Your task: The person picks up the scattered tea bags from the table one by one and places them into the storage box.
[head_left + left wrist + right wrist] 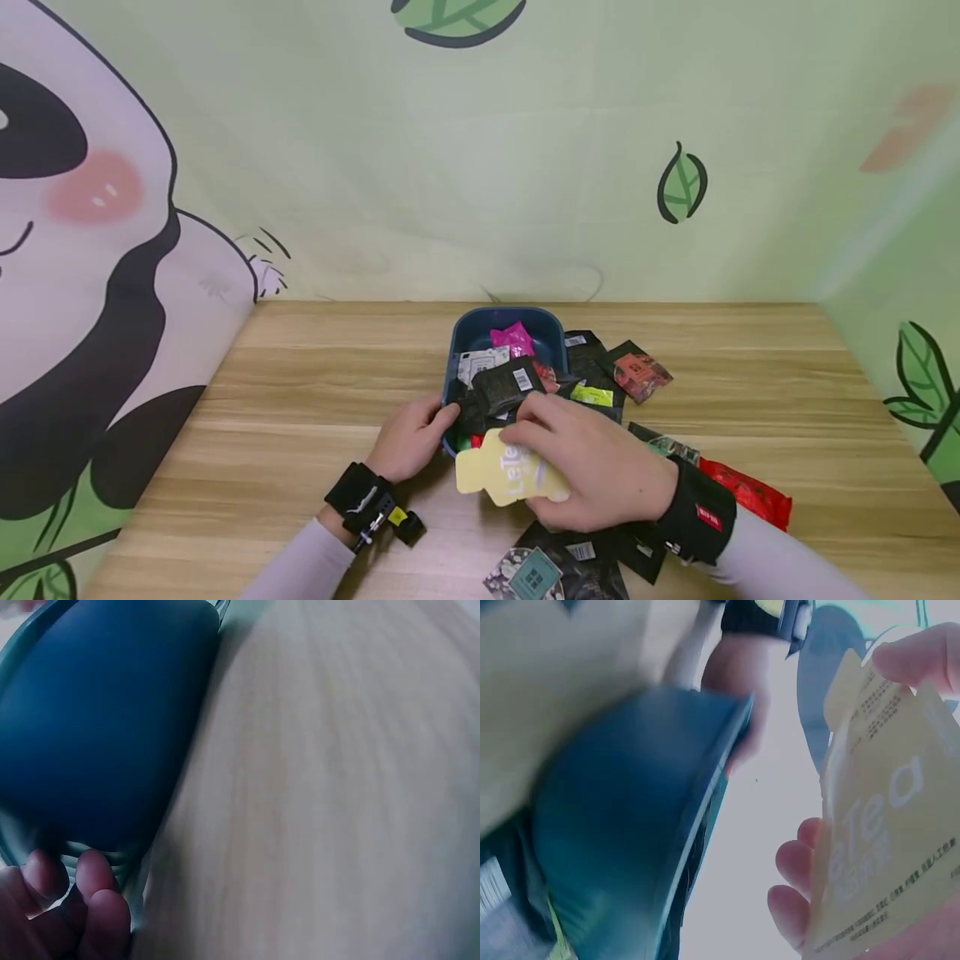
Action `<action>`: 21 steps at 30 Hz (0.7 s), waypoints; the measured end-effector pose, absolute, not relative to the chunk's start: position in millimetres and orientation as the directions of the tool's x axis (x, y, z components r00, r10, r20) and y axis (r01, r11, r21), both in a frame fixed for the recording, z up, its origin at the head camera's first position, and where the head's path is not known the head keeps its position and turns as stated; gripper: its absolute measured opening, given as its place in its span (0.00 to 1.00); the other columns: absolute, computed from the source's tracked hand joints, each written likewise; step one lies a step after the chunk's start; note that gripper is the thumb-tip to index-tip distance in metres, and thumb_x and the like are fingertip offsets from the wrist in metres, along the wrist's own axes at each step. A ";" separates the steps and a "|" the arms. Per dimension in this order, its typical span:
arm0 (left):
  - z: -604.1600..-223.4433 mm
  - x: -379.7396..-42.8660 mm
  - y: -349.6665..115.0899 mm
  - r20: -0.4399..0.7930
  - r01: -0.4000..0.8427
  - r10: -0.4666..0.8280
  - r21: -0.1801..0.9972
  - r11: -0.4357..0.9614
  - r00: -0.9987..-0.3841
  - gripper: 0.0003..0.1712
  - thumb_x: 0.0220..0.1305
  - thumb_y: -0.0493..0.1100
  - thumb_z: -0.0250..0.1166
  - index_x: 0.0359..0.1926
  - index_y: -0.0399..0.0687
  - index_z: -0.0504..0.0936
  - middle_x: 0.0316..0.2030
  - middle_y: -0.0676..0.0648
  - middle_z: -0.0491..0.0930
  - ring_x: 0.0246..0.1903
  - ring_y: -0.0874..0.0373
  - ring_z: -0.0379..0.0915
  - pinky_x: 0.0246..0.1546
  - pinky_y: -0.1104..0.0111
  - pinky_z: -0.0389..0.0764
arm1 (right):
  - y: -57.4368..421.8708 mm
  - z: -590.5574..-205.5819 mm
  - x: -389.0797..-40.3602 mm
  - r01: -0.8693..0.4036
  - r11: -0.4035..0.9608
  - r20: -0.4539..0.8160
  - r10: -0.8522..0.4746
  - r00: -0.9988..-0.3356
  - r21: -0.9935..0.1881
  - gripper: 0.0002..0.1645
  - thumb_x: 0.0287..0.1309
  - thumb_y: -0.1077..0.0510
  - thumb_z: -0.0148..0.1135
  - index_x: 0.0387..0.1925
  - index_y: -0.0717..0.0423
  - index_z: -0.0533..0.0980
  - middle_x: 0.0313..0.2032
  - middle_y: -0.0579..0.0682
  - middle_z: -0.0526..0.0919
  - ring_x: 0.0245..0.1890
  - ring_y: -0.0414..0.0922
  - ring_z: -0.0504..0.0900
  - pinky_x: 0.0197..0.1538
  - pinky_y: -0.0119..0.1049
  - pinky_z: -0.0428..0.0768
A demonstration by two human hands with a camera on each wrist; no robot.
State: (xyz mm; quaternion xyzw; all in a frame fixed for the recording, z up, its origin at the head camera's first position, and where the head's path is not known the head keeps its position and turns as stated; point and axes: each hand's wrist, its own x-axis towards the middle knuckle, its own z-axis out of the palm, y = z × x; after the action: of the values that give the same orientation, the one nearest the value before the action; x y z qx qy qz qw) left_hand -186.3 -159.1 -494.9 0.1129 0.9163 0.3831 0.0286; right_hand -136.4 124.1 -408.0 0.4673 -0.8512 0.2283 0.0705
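A deep blue plastic bin (pixel 471 328) holds several small packets, among them a pink one (pixel 513 339), a white one (pixel 480 362) and a black one (pixel 502 387). My left hand (pixel 408 437) grips the bin's near left side, thumb at the rim. In the left wrist view its curled fingers (pixel 94 877) are at the bin's end. Between thumb and fingers my right hand (pixel 592 471) pinches a pale yellow tea packet (pixel 487 471) with white "LeTea" lettering, held just in front of the bin's near edge. The right wrist view shows that packet (pixel 889 817) close up, beside the bin's wall (pixel 630 817).
Right of the bin lie black packets, one with a reddish picture label (pixel 639 372) and one with a yellow label (pixel 592 395). A red packet (pixel 750 492) is beyond my right wrist. Nearer me, dark packets include one with a teal label (pixel 534 575). All rest on the wooden table (pixel 322 367).
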 end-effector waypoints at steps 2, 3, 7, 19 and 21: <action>-494.3 -186.2 -159.0 0.037 0.187 0.228 0.702 0.687 -0.973 0.15 0.78 0.55 0.55 0.35 0.59 0.82 0.23 0.55 0.75 0.26 0.60 0.72 0.29 0.66 0.70 | 123.2 -406.7 -146.7 -0.829 0.472 0.357 -0.750 -0.556 -0.299 0.36 0.45 0.43 0.75 0.59 0.46 0.78 0.47 0.40 0.72 0.43 0.34 0.70 0.44 0.29 0.76; -494.0 -186.1 -158.9 0.039 0.189 0.227 0.699 0.690 -0.973 0.15 0.78 0.55 0.55 0.35 0.59 0.82 0.23 0.55 0.75 0.26 0.60 0.72 0.29 0.66 0.69 | 122.6 -406.8 -151.8 -0.831 0.479 0.368 -0.746 -0.555 -0.283 0.36 0.45 0.43 0.75 0.58 0.47 0.78 0.47 0.41 0.72 0.42 0.35 0.70 0.43 0.29 0.76; -494.4 -186.6 -158.3 0.031 0.181 0.222 0.695 0.696 -0.975 0.16 0.78 0.56 0.55 0.35 0.59 0.82 0.23 0.54 0.74 0.27 0.60 0.71 0.30 0.66 0.68 | 119.1 -408.5 -171.5 -0.831 0.499 0.382 -0.739 -0.556 -0.244 0.36 0.46 0.42 0.73 0.58 0.48 0.79 0.46 0.43 0.72 0.41 0.36 0.70 0.42 0.30 0.75; -493.9 -185.7 -159.9 0.038 0.185 0.222 0.700 0.690 -0.974 0.15 0.78 0.58 0.54 0.41 0.61 0.84 0.24 0.57 0.77 0.30 0.60 0.74 0.33 0.64 0.71 | 113.4 -414.5 -226.2 -0.763 0.589 0.305 -0.699 -0.646 -0.265 0.36 0.52 0.43 0.74 0.62 0.50 0.78 0.51 0.45 0.74 0.45 0.40 0.74 0.43 0.33 0.79; -494.6 -185.8 -160.0 0.040 0.187 0.222 0.697 0.692 -0.974 0.15 0.78 0.58 0.54 0.42 0.61 0.85 0.24 0.57 0.77 0.31 0.60 0.74 0.34 0.64 0.71 | 113.2 -415.4 -231.0 -0.749 0.603 0.283 -0.694 -0.662 -0.274 0.39 0.54 0.41 0.74 0.65 0.50 0.76 0.56 0.47 0.75 0.50 0.42 0.76 0.50 0.36 0.81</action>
State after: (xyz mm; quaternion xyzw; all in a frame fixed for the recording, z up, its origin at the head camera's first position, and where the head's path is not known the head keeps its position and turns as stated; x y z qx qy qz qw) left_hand -185.8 -160.0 -494.6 0.1110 0.9195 0.3763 0.0234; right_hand -231.0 113.2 -415.4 0.4044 -0.8922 0.1872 0.0738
